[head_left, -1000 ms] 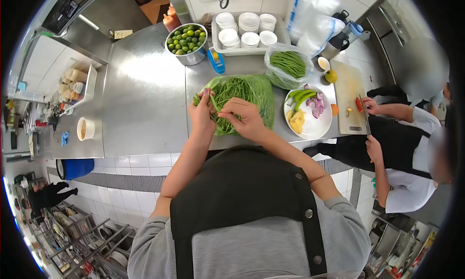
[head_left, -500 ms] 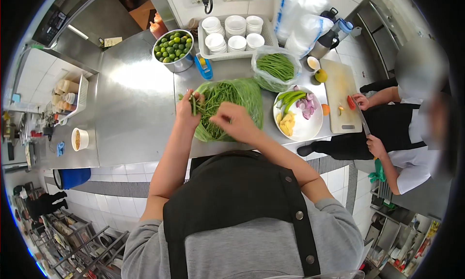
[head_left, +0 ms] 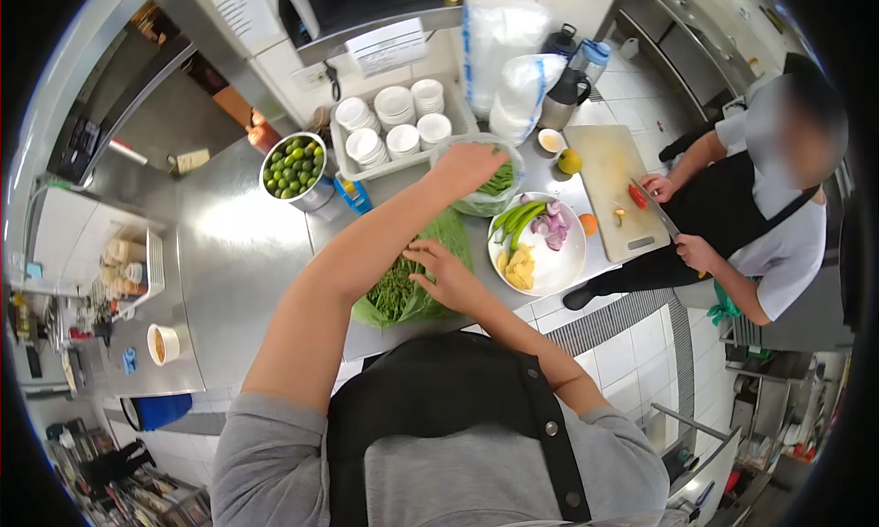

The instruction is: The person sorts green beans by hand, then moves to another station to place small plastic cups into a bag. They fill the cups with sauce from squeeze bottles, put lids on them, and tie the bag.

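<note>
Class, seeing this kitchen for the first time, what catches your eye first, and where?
The heap of green beans in its plastic bag at the counter's front edge stands out, with the right hand on it, while the left hand reaches to a smaller bag of beans behind. To the right, a co-worker cuts something red on a cutting board; at back left sits a metal bowl of limes.

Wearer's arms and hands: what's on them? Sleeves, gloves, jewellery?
Both hands are bare, no gloves: left hand, right hand. Forearms are bare, with grey sleeves pushed up to about the elbows. Over the grey top is a black apron with metal studs. No watch or rings visible.
</note>
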Motion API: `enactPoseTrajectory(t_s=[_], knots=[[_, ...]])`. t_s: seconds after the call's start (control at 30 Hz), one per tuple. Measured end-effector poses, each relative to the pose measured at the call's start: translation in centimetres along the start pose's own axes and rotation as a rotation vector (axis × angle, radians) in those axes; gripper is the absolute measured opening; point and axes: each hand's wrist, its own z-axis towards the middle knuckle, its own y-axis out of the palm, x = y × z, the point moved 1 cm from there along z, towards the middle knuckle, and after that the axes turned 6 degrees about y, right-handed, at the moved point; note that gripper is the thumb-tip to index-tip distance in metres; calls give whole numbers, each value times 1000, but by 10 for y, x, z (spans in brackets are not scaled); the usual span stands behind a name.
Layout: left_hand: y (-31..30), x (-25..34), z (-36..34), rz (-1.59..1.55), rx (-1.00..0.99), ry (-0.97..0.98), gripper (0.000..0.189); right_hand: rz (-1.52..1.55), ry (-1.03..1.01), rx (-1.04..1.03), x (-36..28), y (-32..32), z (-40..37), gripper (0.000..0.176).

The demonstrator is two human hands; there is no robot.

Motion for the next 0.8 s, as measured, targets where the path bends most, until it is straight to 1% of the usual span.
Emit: enactPoseTrajectory(t_s=[0.03,0.07,0.1,0.17,0.2,0.27,0.3,0.33,0.4,0.47,0.5,0.57,0.63,0.67,0.7,0.77,0.8], knots=[[6,-1,6,-69,12,62,51,-23,-17,26,-4,-10,-3,44],[11,-2,8,-137,25,125,54,-26,4,114,-11,-22,-9,35],[15,-2,11,-206,39,191,57,-33,11,177,-7,-36,-11,31],[25,-4,14,-373,46,179,59,-45,22,299,1,-66,-19,22],[26,-5,13,-458,47,168,60,-111,-26,418,-10,-93,-14,11],[13,-5,8,-456,-31,178,58,-221,29,526,6,-141,-3,11],[4,-4,2,-455,-68,176,57,-300,-51,600,7,-169,11,14],[-6,-2,-4,-457,-41,157,55,-377,-133,669,2,-199,30,18],[-29,3,-23,-459,15,111,51,-577,-217,693,-16,-258,79,20],[-48,8,-53,-501,109,77,49,-682,-165,720,-24,-294,124,28],[-56,11,-72,-520,157,58,48,-763,-160,643,-15,-307,145,28],[-69,20,-118,-562,159,-21,46,-922,-159,485,8,-332,179,28],[-66,28,-172,-624,126,-173,43,-927,-87,229,21,-348,200,18],[-62,32,-199,-625,194,-205,40,-926,-86,175,18,-353,207,10],[-54,38,-226,-625,261,-238,38,-914,-95,143,9,-356,208,10],[-40,56,-279,-734,330,-478,32,-776,-100,111,12,-370,220,7],[-34,67,-302,-757,379,-581,30,-775,-139,189,1,-374,221,10]])
